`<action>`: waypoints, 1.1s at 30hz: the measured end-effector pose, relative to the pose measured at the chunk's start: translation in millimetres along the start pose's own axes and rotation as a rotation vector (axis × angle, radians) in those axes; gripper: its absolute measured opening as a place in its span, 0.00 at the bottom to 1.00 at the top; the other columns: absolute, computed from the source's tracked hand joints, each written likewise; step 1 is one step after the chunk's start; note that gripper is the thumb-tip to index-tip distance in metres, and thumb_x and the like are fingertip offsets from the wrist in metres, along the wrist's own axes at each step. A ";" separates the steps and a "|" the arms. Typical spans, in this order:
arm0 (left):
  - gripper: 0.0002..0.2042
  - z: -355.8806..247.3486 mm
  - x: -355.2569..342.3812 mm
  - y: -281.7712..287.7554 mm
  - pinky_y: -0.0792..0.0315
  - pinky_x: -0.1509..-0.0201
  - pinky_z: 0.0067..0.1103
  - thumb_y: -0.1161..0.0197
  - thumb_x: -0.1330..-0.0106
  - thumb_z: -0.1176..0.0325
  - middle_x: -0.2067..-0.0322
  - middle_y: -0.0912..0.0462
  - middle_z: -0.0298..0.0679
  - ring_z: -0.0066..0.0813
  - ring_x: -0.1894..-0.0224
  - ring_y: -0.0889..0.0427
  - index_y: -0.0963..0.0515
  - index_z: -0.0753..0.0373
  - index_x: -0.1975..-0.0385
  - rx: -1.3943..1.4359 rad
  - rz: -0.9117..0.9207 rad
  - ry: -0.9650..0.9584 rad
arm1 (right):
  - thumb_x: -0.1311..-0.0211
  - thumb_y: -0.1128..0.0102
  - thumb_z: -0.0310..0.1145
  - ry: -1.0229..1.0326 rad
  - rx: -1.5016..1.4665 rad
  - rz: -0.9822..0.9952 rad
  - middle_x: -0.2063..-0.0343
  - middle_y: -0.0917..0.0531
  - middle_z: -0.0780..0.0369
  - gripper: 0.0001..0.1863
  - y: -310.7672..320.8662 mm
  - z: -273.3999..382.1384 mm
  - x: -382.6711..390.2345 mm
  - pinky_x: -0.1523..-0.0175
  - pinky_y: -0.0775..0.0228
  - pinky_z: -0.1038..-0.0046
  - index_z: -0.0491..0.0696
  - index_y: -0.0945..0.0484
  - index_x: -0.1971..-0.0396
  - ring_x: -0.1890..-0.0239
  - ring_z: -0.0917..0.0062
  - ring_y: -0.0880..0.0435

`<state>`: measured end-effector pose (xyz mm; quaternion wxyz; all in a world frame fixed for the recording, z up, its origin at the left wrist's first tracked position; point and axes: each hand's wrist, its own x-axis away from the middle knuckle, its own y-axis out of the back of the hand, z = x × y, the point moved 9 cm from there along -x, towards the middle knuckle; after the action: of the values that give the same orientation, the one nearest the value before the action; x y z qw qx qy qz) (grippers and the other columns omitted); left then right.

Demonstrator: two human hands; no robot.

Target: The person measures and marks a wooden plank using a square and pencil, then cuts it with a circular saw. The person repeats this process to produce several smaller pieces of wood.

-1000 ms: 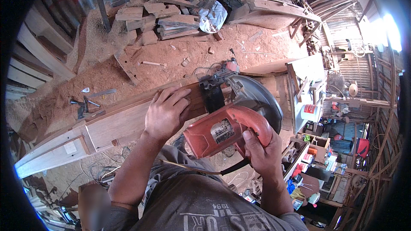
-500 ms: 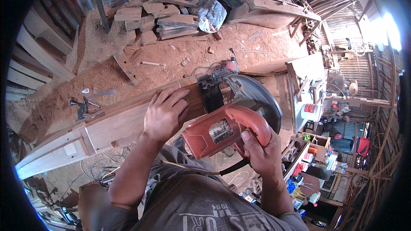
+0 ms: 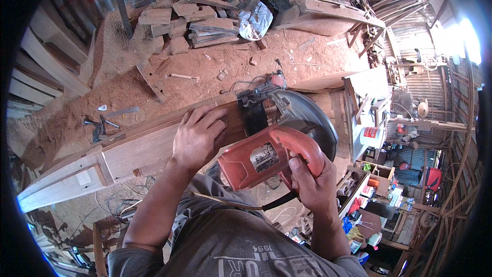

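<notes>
Head view: crumbly reddish sawdust (image 3: 307, 59) spreads across the far side. The right hand (image 3: 313, 183) wraps the curved handle of a scuffed red power saw (image 3: 241, 164), round-guarded, just right of the left hand (image 3: 197, 138), loosely spread fingers resting on a long wooden beam (image 3: 138, 159).

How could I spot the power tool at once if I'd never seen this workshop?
Find the long wooden boards slanting up from the picture's left edge to its middle. Near their right end, just past the left hand, the right hand grips the power tool by its curved handle. Its bulky red body and rounded dark guard set it apart from the boards.
</notes>
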<state>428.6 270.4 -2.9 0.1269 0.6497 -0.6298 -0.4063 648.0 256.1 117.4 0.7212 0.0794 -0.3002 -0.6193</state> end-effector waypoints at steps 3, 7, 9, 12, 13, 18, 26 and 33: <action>0.08 1.5 1.5 -1.5 0.24 0.33 0.38 0.26 0.43 0.68 0.44 0.13 0.35 0.40 0.38 0.18 0.17 0.60 0.67 -0.013 0.004 -0.005 | 0.27 0.28 0.35 -0.077 -0.022 -0.017 0.61 0.13 0.63 0.20 2.6 -0.7 1.6 0.56 0.21 0.77 0.38 0.19 0.44 0.62 0.83 0.14; 0.09 0.2 0.3 -1.0 0.24 0.33 0.38 0.26 0.44 0.68 0.45 0.13 0.34 0.40 0.37 0.18 0.17 0.59 0.66 -0.022 0.016 -0.012 | 0.28 0.28 0.36 -0.021 -0.029 -0.022 0.61 0.13 0.64 0.21 2.6 -2.5 -1.6 0.56 0.21 0.77 0.39 0.19 0.44 0.62 0.83 0.14; 0.09 1.2 1.1 -2.6 0.24 0.33 0.39 0.26 0.44 0.68 0.44 0.13 0.34 0.41 0.37 0.19 0.17 0.59 0.65 -0.030 0.026 -0.017 | 0.26 0.31 0.33 0.016 -0.037 -0.024 0.66 0.16 0.66 0.18 1.0 0.7 -2.6 0.62 0.27 0.80 0.39 0.19 0.44 0.68 0.86 0.18; 0.10 1.4 1.3 -3.5 0.25 0.32 0.39 0.26 0.44 0.68 0.43 0.14 0.34 0.41 0.35 0.20 0.16 0.59 0.64 -0.033 0.052 -0.016 | 0.22 0.39 0.28 0.060 -0.035 -0.032 0.75 0.19 0.70 0.14 -4.0 8.0 -3.0 0.73 0.38 0.84 0.40 0.20 0.42 0.79 0.92 0.26; 0.10 1.5 1.4 -3.5 0.25 0.32 0.39 0.26 0.45 0.68 0.43 0.14 0.33 0.40 0.35 0.20 0.16 0.59 0.64 -0.033 0.061 -0.014 | 0.22 0.40 0.28 0.041 -0.020 -0.024 0.74 0.19 0.70 0.15 -3.1 7.5 -2.6 0.73 0.38 0.84 0.40 0.20 0.41 0.79 0.92 0.27; 0.09 3.8 3.6 -4.9 0.26 0.32 0.40 0.29 0.44 0.70 0.41 0.16 0.32 0.40 0.33 0.23 0.15 0.58 0.63 -0.006 0.078 -0.004 | 0.21 0.42 0.28 0.010 -0.017 -0.016 0.73 0.19 0.70 0.18 -4.1 7.8 -4.2 0.73 0.38 0.85 0.39 0.21 0.37 0.79 0.93 0.27; 0.10 1.0 2.2 -0.9 0.26 0.33 0.41 0.29 0.44 0.68 0.41 0.17 0.32 0.41 0.33 0.24 0.16 0.58 0.61 -0.008 0.096 -0.013 | 0.22 0.44 0.27 0.022 -0.055 -0.002 0.73 0.20 0.71 0.18 -7.9 10.7 -8.0 0.73 0.38 0.85 0.39 0.21 0.37 0.78 0.93 0.27; 0.11 2.6 4.1 0.6 0.26 0.33 0.41 0.29 0.43 0.67 0.42 0.16 0.32 0.41 0.33 0.24 0.16 0.57 0.60 0.002 0.082 -0.022 | 0.25 0.32 0.32 -0.053 -0.153 0.013 0.67 0.16 0.66 0.18 -10.6 14.4 -16.6 0.66 0.28 0.80 0.39 0.21 0.42 0.70 0.86 0.19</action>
<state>425.9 267.4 -5.7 0.1358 0.6189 -0.6578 -0.4072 630.5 273.1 118.3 0.7209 0.0058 -0.2715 -0.6376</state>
